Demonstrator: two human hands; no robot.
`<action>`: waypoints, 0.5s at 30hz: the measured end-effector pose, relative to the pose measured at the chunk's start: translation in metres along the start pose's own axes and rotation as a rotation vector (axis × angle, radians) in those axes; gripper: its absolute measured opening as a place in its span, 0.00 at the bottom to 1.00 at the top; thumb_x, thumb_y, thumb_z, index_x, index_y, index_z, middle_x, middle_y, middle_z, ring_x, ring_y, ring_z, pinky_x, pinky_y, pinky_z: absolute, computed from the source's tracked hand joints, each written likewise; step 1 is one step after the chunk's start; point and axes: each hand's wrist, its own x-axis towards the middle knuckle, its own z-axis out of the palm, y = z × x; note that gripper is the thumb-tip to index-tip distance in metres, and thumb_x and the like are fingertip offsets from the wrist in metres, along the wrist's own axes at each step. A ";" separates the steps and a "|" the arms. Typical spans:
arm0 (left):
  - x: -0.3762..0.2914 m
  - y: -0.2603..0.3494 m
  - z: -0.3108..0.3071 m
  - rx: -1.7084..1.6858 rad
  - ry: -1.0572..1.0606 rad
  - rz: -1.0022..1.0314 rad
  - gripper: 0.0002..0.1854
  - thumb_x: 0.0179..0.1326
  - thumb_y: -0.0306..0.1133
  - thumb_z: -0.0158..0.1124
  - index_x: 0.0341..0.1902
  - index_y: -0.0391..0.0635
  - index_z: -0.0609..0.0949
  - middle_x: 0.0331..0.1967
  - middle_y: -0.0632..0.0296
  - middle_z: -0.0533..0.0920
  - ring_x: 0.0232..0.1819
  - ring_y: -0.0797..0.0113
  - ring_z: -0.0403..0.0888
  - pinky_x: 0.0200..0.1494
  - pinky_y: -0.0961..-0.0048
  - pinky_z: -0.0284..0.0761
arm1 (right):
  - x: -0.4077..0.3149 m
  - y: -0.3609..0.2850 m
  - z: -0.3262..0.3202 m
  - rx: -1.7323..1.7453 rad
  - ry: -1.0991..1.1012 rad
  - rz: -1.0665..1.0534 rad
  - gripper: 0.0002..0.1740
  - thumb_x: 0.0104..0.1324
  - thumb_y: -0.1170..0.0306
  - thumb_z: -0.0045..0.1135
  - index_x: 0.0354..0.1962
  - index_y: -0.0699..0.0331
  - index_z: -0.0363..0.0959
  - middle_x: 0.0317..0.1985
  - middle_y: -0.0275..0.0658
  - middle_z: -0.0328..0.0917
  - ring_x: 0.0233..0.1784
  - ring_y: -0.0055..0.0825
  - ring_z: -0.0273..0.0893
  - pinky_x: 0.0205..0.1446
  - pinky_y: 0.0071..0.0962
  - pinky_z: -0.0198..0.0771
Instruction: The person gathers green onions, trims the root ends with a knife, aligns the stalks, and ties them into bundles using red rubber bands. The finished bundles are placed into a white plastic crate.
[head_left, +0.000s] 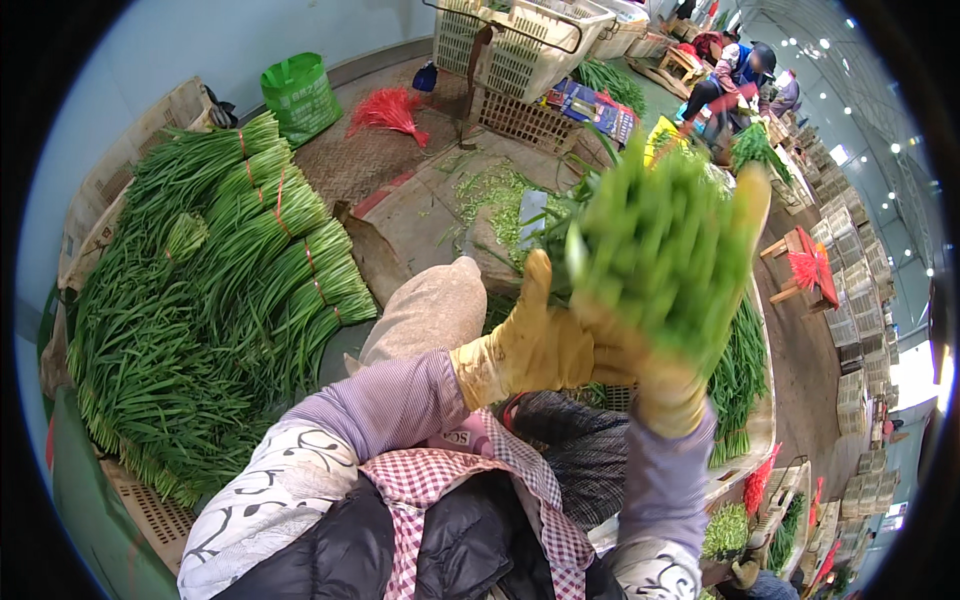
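Note:
Both my hands wear yellow rubber gloves. A motion-blurred bunch of green chives (652, 255) is in my right hand (671, 375), its blurred yellow fingers or thumb stretching up the bunch's right side. Close against the bunch's lower left is my left hand (536, 349). Its thumb points up, well apart from the fingers, which reach toward my right hand; their tips are partly hidden. At left lies a large heap of chives (195, 315), several bundles tied with red strips. More chives (739, 375) sit in a pale plastic crate (763, 427) at right.
Cut trimmings (487, 195) and a pale flat strip (533, 210) lie ahead. Beyond are red ties (390, 112), a green bag (300, 97) and stacked crates (517, 52). Another person (739, 75) sits far right. A red-topped stool (810, 262) stands near crate stacks (855, 292).

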 end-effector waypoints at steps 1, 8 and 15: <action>0.003 0.002 -0.001 -0.124 0.026 0.084 0.62 0.55 0.85 0.48 0.80 0.46 0.64 0.75 0.50 0.71 0.74 0.50 0.71 0.76 0.44 0.63 | -0.018 -0.003 -0.001 -0.086 0.014 -0.030 0.41 0.61 0.62 0.75 0.66 0.69 0.65 0.59 0.46 0.78 0.60 0.40 0.78 0.66 0.37 0.70; -0.001 0.036 -0.012 0.545 0.639 0.295 0.54 0.58 0.80 0.56 0.71 0.44 0.74 0.64 0.50 0.82 0.62 0.52 0.83 0.67 0.48 0.78 | -0.128 0.003 -0.010 -0.255 -0.207 0.051 0.51 0.58 0.64 0.71 0.74 0.71 0.53 0.68 0.63 0.68 0.70 0.60 0.69 0.77 0.55 0.56; -0.025 0.080 -0.044 0.661 0.715 0.384 0.50 0.57 0.72 0.69 0.70 0.43 0.75 0.61 0.52 0.83 0.59 0.52 0.84 0.65 0.47 0.80 | -0.156 0.027 -0.044 0.504 -0.019 1.237 0.31 0.72 0.71 0.64 0.70 0.69 0.69 0.67 0.44 0.76 0.66 0.31 0.77 0.69 0.27 0.70</action>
